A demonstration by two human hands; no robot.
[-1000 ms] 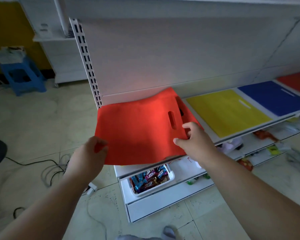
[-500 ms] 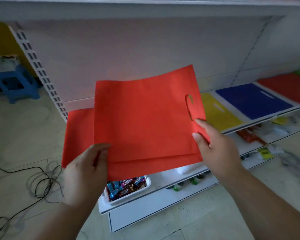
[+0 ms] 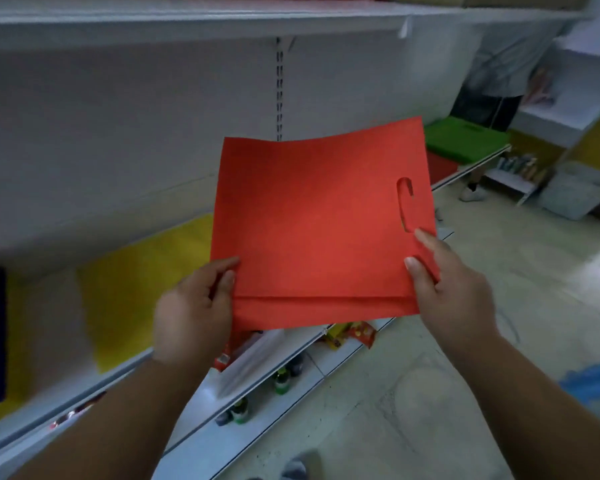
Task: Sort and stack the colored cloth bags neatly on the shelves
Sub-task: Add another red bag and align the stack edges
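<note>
Red bag [image 3: 312, 223] is held flat in the air, clear of the shelf [image 3: 84, 382], above the yellow bag [image 3: 132, 289]. Left hand [image 3: 191, 313] pinches its lower left corner; right hand [image 3: 454, 289] grips the edge below the handle slot [image 3: 405, 204], fingers [image 3: 418, 271] curled on cloth. Risk: at least two layers appear held, offset at the bottom; a loose pinch could let one slide out. Red pile [image 3: 440, 166] lies well apart, beside the green pile [image 3: 465, 140], so misplacement is possible.

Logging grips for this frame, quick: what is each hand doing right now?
Left hand: pinching the red bag at its lower left corner.
Right hand: gripping the same bag's right edge, below the handle slot.
</note>
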